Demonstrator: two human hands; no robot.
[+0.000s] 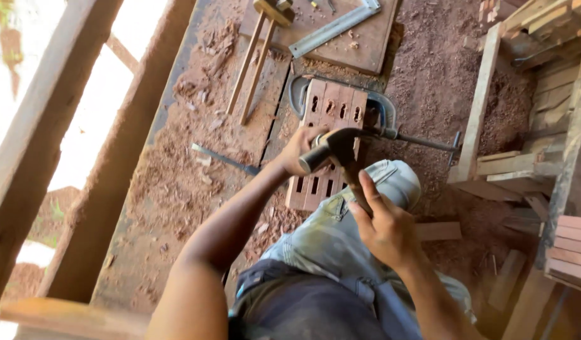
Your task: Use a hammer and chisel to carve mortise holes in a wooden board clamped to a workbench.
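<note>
My left hand (300, 151) is closed around a chisel (317, 156), of which only the pale, rounded handle end shows past the fingers; the blade is hidden, so I cannot tell where its edge sits. My right hand (382, 223) is wrapped tight on the wooden handle of a hammer (344, 148), whose dark head hangs just over the chisel's end. Both are above a reddish wooden board (328, 110) cut with rows of small slots, lying on the dusty worktop (177, 182) and pinned by a metal clamp (391, 129) whose screw runs off to the right.

The risks I see: the hammer head looks very near my left knuckles, so a blow slightly off line could land on the fingers instead of the chisel. The walls between the slots look thin, and too hard a strike or a tilted chisel could split one. My knee (397, 182) lies just beside the board, close enough for a slipping tool to reach. The shavings heaped all over could let the board creep if the clamp is loose.

The board looks freshly worked, warm red-brown, its slots narrow and evenly spaced in two rows. A steel square (334, 28) and a wooden mallet (259, 44) rest further up the worktop, well apart from my hands
</note>
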